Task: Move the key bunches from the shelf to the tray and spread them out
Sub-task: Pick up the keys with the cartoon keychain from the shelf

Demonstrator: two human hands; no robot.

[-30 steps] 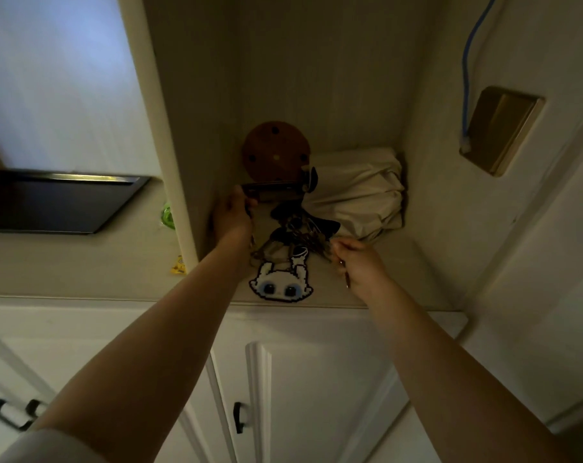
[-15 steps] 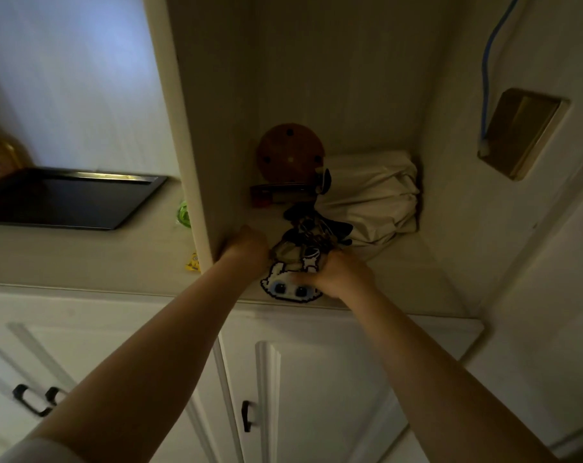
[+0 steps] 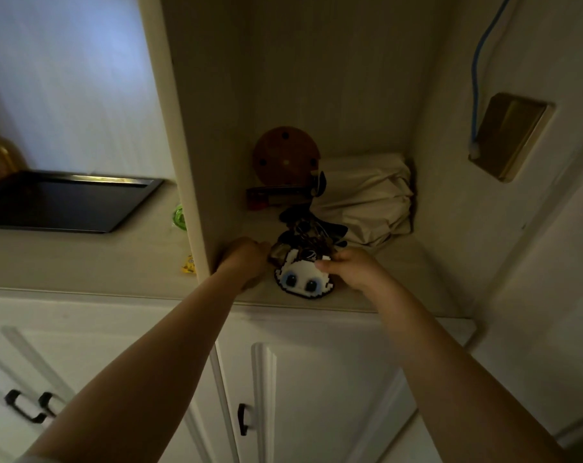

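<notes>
A dark tangle of key bunches point(image 3: 308, 233) lies on the shelf point(image 3: 410, 279) inside a narrow cabinet niche. A white pixel-art charm with blue eyes point(image 3: 301, 279) hangs off the pile toward the front edge. My right hand point(image 3: 351, 267) is closed on the near end of the keys, thumb on the charm's top. My left hand point(image 3: 246, 260) is curled at the pile's left side against the niche wall; what it holds is hidden. The black tray point(image 3: 129, 203) rests on the counter to the left, outside the niche.
Behind the keys stand a round brown disc point(image 3: 285, 155), a dark red box point(image 3: 273, 195) and a folded beige cloth bag point(image 3: 367, 195). The niche's left partition point(image 3: 183, 162) separates shelf from tray. A green object point(image 3: 179, 217) and a yellow scrap point(image 3: 189, 265) lie beside the partition.
My left hand came forward from the back of the shelf to the pile's left side. My right hand slid left onto the keys and charm and closed on them.
</notes>
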